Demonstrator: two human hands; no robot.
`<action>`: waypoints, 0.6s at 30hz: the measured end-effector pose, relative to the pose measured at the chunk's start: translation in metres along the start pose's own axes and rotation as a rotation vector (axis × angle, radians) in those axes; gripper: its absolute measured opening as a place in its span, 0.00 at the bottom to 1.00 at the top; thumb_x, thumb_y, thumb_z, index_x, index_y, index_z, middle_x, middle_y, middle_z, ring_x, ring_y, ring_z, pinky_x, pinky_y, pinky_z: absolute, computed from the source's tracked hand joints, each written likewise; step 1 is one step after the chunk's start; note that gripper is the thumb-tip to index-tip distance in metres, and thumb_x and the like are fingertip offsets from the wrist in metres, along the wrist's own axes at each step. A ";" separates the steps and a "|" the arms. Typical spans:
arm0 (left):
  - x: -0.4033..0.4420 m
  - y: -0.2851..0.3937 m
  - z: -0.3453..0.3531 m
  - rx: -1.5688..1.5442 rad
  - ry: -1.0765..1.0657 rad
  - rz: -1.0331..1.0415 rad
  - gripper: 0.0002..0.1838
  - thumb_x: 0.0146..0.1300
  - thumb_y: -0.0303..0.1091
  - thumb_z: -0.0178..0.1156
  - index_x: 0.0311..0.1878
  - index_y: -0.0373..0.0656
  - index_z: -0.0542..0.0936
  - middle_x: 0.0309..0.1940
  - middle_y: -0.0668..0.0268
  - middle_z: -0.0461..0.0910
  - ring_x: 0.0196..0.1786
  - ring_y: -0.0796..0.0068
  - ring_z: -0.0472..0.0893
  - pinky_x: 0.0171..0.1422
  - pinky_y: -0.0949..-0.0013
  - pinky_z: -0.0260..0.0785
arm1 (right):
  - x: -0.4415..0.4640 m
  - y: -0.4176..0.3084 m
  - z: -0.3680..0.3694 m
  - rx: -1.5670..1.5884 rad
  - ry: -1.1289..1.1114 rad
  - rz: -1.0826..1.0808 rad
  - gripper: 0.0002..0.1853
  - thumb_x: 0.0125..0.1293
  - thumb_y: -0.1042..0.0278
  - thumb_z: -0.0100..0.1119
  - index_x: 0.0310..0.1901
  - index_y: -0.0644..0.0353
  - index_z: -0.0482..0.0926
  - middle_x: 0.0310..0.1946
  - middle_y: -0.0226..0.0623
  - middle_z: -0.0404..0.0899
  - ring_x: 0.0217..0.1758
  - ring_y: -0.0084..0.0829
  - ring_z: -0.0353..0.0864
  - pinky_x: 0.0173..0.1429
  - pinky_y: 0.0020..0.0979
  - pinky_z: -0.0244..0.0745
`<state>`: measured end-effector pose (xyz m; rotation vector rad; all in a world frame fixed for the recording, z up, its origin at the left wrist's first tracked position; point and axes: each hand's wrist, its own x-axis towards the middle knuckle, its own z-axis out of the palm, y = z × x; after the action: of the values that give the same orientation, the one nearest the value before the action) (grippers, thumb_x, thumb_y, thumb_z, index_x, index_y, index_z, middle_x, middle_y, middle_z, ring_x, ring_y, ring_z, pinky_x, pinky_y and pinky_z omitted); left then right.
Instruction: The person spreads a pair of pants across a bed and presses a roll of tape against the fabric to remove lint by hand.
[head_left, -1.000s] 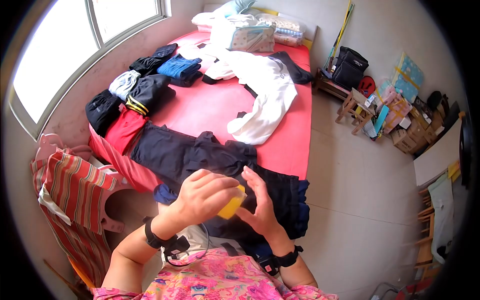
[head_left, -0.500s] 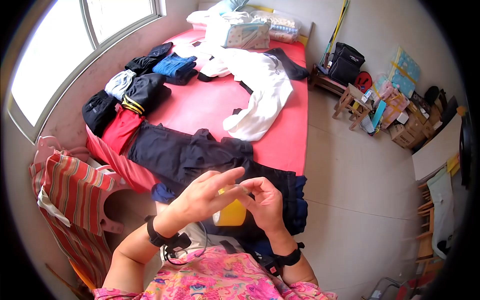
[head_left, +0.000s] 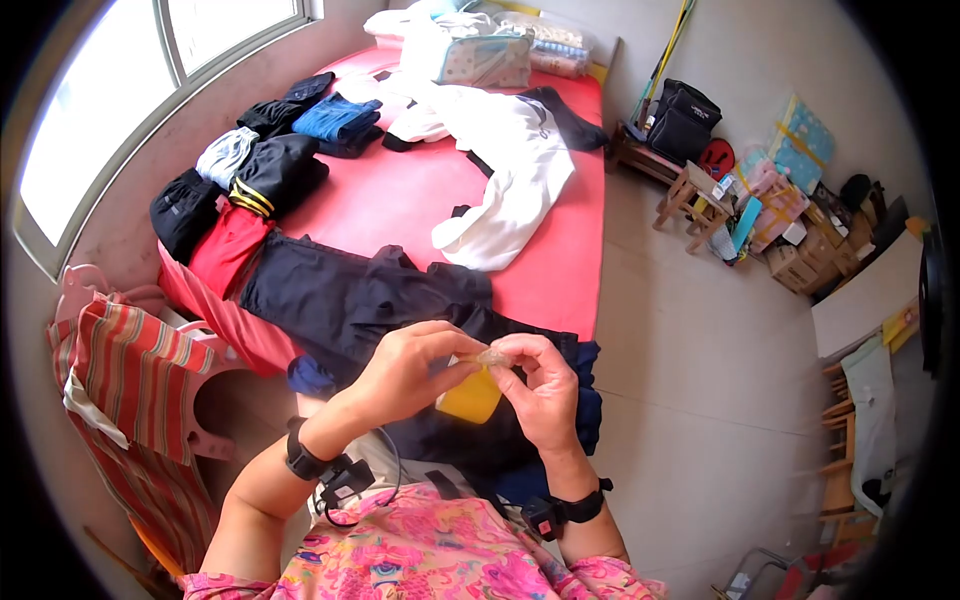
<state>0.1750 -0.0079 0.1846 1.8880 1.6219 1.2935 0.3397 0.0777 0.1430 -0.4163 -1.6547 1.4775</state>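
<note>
A yellow roll of tape (head_left: pixel 470 398) hangs just below my hands, partly covered by the left one. Between my fingertips is a small, crumpled, see-through strip of tape (head_left: pixel 491 357). My left hand (head_left: pixel 410 372) pinches this strip from the left with thumb and forefinger. From the right, my right hand (head_left: pixel 540 388) pinches the same strip, its other fingers curled in. Under both hands, dark trousers (head_left: pixel 370 295) lie spread along the near edge of the bed. What supports the roll behind the left fingers is hidden.
A white garment (head_left: pixel 520 180) lies on the pink bed sheet (head_left: pixel 380 215). Folded clothes (head_left: pixel 285 170) line the window side. A pink chair (head_left: pixel 205 400) draped with striped cloth (head_left: pixel 135 365) stands at left. A wooden stool (head_left: pixel 692 205) and boxes (head_left: pixel 800 262) are at right.
My left fingers have come down from raised and spread to a pinch against the right fingertips. The strip now shows between them. The view has shifted slightly.
</note>
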 end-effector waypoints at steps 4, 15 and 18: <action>0.007 0.004 0.005 0.039 0.053 0.031 0.07 0.55 0.24 0.63 0.39 0.38 0.80 0.30 0.60 0.80 0.33 0.63 0.81 0.38 0.69 0.74 | 0.005 -0.008 0.001 -0.056 0.182 -0.158 0.21 0.54 0.70 0.70 0.48 0.63 0.74 0.55 0.41 0.70 0.54 0.30 0.74 0.61 0.32 0.66; 0.027 0.002 0.042 -0.078 0.071 0.033 0.10 0.54 0.25 0.64 0.41 0.37 0.81 0.29 0.60 0.80 0.30 0.68 0.81 0.37 0.71 0.73 | -0.010 0.017 -0.026 -0.050 0.183 0.031 0.11 0.68 0.67 0.56 0.46 0.66 0.74 0.47 0.40 0.79 0.49 0.25 0.76 0.55 0.26 0.70; 0.029 0.006 0.044 -0.094 -0.063 0.004 0.18 0.53 0.24 0.65 0.50 0.39 0.79 0.37 0.60 0.81 0.36 0.70 0.83 0.43 0.71 0.75 | -0.014 0.011 -0.051 -0.316 0.139 -0.043 0.06 0.69 0.70 0.54 0.42 0.63 0.74 0.40 0.34 0.78 0.44 0.22 0.75 0.52 0.25 0.70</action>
<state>0.2123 0.0295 0.1777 1.8582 1.5005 1.2762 0.3839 0.1032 0.1240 -0.6376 -1.7757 1.1308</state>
